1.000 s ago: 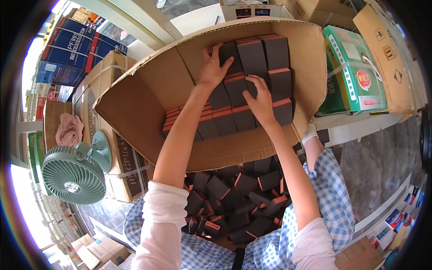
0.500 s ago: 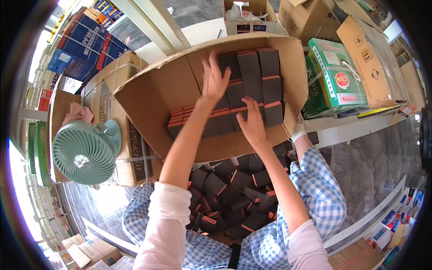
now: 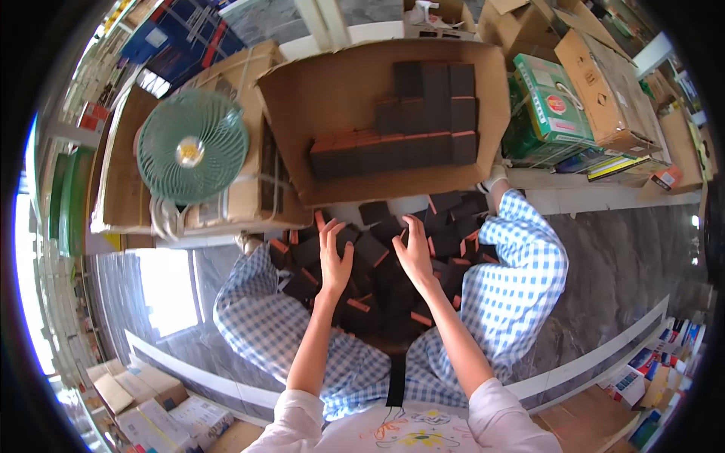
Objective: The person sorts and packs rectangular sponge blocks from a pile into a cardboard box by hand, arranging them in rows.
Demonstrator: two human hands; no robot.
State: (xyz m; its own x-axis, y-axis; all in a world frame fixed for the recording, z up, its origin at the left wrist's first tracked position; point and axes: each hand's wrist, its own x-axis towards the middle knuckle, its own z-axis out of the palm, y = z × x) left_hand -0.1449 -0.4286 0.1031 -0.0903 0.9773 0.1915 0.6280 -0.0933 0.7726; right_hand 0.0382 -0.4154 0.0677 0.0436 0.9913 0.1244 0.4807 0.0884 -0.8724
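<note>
My left hand (image 3: 334, 258) hovers over a loose pile of small black boxes (image 3: 368, 249) with orange-red edges, its fingers apart and nothing in it. Beside it, my right hand (image 3: 414, 251) is also open over the pile, thumb and fingers spread. The pile lies on the floor between my legs, partly covered by my hands. Just beyond stands a large open cardboard carton (image 3: 332, 106). Inside it, similar black boxes (image 3: 423, 147) sit in tidy stacked rows, higher toward the right side.
A green fan (image 3: 192, 151) stands left of the carton by a taped cardboard box (image 3: 253, 83). At right are a green box (image 3: 555, 98) and a brown carton (image 3: 608, 90). My checked trouser legs flank the pile. More boxes (image 3: 143, 389) lie at lower left.
Both hands have left the stacked boxes in the carton and drawn back toward me, over the loose pile. The view has shifted, and the stacks in the carton are now uncovered.
</note>
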